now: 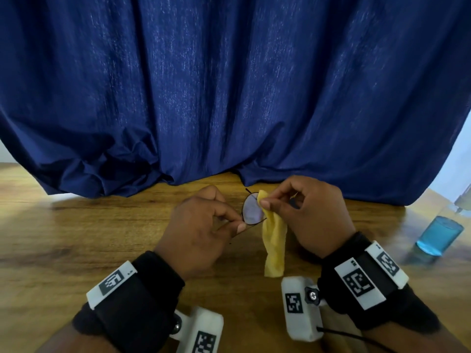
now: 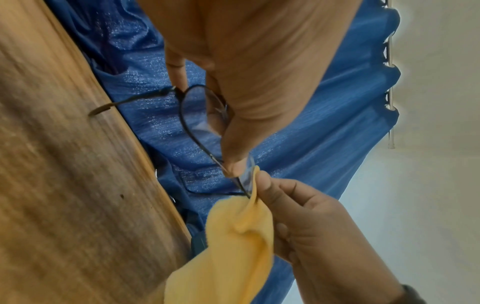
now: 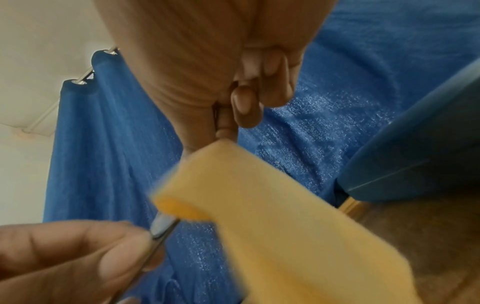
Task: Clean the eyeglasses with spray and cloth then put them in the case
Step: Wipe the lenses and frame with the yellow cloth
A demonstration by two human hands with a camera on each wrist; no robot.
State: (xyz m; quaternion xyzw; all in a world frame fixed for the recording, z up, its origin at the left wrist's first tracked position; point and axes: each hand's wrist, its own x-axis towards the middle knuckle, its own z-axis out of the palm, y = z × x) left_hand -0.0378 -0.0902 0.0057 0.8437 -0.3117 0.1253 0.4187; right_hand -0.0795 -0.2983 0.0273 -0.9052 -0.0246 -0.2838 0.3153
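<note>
A person's left hand (image 1: pixel 201 225) pinches the thin dark rim of a pair of wire-framed eyeglasses (image 1: pixel 252 208) between thumb and forefinger, the remaining fingers curled in, holding them raised above the wooden desk (image 1: pixel 63 238) just in front of a dark blue curtain (image 1: pixel 229 85); gripping the rim rather than the glass likely keeps fingerprints off the lens and steadies the frame against the rubbing. One temple arm trails down toward the desk, as the left wrist view shows. To the right of the eyeglasses, the right hand (image 1: pixel 308 212) has thumb and forefinger closed on the top of a yellow cleaning cloth (image 1: pixel 274 240), folded over the edge of the other lens so that fabric appears to cover both faces at once, while the loose tail of the cloth hangs down toward the desk. The wiping step looks to be under way, with casing the eyeglasses not yet done. Right of the eyeglasses and well apart from them, near the desk's far edge, stands a clear bottle of blue liquid (image 1: pixel 439 235), probably the spray, set beyond the working hands. In the right wrist view a dark teal, curved object (image 3: pixel 415 148) lies beside the cloth; it may be the eyeglass case, though that cannot be told for certain.
</note>
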